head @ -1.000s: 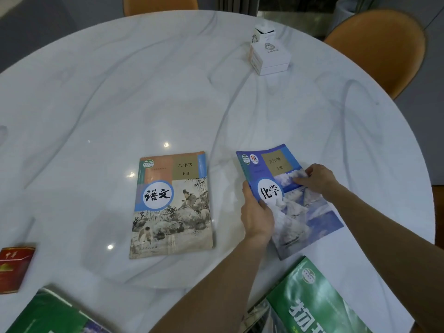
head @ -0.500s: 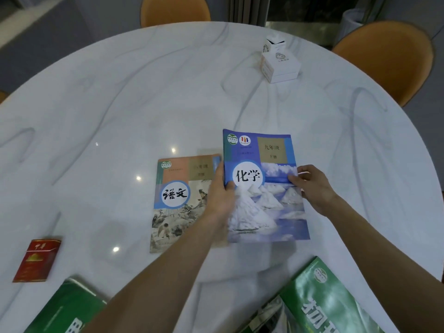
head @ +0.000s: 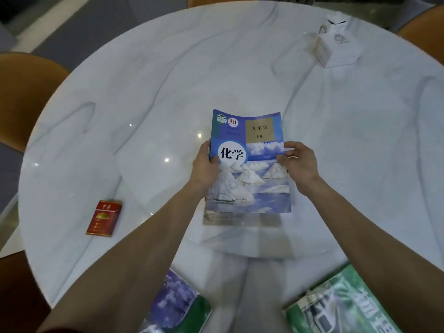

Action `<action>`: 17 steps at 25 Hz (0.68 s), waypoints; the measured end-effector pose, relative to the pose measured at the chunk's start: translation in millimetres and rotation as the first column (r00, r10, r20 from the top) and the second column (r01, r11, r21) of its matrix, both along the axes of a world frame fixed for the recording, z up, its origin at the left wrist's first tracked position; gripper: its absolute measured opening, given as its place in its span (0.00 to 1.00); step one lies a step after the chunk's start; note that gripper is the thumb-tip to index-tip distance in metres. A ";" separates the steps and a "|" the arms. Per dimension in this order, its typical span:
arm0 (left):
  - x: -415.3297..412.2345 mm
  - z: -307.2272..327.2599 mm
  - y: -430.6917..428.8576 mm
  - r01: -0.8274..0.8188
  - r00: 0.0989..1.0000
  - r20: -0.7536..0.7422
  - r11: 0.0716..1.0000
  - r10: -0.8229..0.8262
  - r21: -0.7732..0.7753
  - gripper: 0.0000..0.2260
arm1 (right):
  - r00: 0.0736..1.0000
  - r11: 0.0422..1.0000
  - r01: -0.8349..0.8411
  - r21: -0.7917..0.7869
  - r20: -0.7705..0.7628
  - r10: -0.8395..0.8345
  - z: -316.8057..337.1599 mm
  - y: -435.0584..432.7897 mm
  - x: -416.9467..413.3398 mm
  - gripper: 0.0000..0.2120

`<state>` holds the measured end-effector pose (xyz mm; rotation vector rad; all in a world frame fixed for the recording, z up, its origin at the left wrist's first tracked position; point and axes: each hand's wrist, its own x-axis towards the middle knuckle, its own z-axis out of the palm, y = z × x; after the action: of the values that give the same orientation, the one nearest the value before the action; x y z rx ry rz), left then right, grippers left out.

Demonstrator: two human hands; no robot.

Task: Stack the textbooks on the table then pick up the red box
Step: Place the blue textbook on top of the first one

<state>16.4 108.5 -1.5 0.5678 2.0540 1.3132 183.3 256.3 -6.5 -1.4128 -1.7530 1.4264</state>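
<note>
A blue chemistry textbook (head: 249, 164) lies over a second textbook (head: 240, 218), of which only the bottom strip shows. My left hand (head: 206, 167) grips the blue book's left edge. My right hand (head: 299, 164) grips its right edge. The red box (head: 104, 218) lies flat on the white marble table (head: 144, 92), to the left of my left forearm. A green textbook (head: 343, 306) sits at the near right edge. Another green and purple textbook (head: 177, 306) sits at the near edge, partly under my left arm.
A white box (head: 336, 48) with a smaller white box (head: 335, 20) behind it stands at the far right of the round table. Orange chairs stand at the left (head: 24, 92) and far right (head: 422, 25). The table edge curves close on the left.
Both hands carried the blue textbook leftward and set it over the other textbook, which now shows only its bottom strip. The camera view shifted left.
</note>
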 end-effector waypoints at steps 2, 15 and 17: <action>-4.3 -7.9 -8.9 -0.010 1.000 -0.015 0.999 0.010 -0.033 0.19 | 1.000 1.000 -0.007 0.008 0.029 0.007 -9.3 -11.3 -8.8 0.15; 0.8 -39.0 -22.3 0.022 0.952 -0.288 0.964 -0.102 -0.266 0.11 | 0.937 0.978 -0.063 0.198 0.350 -0.011 -41.3 -30.5 -11.7 0.11; 0.2 -41.5 -22.1 0.047 0.936 -0.314 0.939 -0.161 -0.342 0.10 | 0.921 0.978 -0.082 0.194 0.389 0.000 -43.1 -29.7 -11.4 0.10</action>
<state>16.6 86.4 -43.1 0.7779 2.4183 0.8218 171.9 226.6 -49.6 -1.6317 -2.1139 0.9892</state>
